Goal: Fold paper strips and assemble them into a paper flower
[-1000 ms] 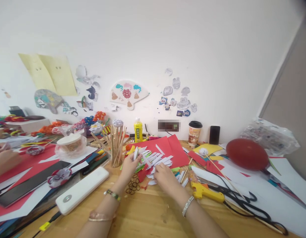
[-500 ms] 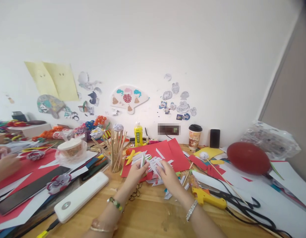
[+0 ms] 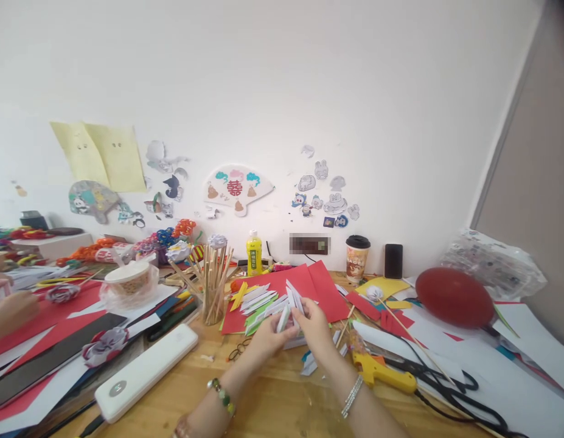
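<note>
White folded pieces: seen in the head view, one in each hand, above the near edge of the red paper (image 3: 325,295) on the desk (image 3: 268,401).
Left hand (image 3: 275,334): fingers closed in a pinch on a pale folded piece (image 3: 284,317), its long axis rising away and to the right; what lies inside the palm cannot be told.
Right hand (image 3: 316,323): thumb and fingertips pinched together around a white folded piece (image 3: 294,297), long axis rising away and to the left.
Between the hands: fingertips close together; the right hand's piece stands farther from the wearer, the left hand's lower and nearer. Whether the pieces touch is unclear.
Green and white strips (image 3: 260,299): spread on the red paper beyond and left of the fingers, the left hand being nearer.
Yellow strips (image 3: 238,296): at the left end of that spread.
Rubber bands (image 3: 238,349): on bare wood, left of the left hand.
Yellow glue gun (image 3: 389,373): right of the right wrist.
Far left: another person's hand (image 3: 14,310), well apart.
</note>
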### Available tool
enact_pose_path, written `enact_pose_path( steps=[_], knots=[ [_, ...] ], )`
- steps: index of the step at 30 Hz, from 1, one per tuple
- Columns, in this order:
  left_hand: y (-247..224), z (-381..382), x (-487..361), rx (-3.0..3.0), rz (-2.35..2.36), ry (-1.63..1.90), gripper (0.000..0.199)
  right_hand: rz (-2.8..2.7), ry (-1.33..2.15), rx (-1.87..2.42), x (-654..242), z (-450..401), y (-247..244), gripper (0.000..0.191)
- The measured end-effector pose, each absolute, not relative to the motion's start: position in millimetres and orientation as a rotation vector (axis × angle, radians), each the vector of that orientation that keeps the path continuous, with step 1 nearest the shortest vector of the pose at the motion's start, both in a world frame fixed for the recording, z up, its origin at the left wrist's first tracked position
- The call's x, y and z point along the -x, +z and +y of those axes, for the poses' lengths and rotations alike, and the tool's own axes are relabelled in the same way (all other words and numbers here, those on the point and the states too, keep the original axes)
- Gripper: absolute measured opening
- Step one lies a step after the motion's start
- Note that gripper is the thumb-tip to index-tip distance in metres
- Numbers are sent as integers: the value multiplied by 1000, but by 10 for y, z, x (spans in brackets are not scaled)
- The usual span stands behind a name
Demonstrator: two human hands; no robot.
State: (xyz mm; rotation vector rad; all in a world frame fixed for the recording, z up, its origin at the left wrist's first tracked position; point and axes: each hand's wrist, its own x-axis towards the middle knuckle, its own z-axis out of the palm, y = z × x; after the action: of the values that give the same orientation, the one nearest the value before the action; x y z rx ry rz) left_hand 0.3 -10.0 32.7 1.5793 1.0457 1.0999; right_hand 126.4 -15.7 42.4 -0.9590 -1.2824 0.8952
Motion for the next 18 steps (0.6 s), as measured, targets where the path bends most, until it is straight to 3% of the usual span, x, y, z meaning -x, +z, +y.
enact_pose_path(
  steps=[9, 18],
  knots=[
    [307, -65, 77, -1637, 1242, 1008, 24, -953, 1122, 818, -1343, -112, 448, 30],
    [344, 137, 455, -1724, 1636, 1109, 18, -677, 909, 707, -2037, -103, 911, 25]
  ],
)
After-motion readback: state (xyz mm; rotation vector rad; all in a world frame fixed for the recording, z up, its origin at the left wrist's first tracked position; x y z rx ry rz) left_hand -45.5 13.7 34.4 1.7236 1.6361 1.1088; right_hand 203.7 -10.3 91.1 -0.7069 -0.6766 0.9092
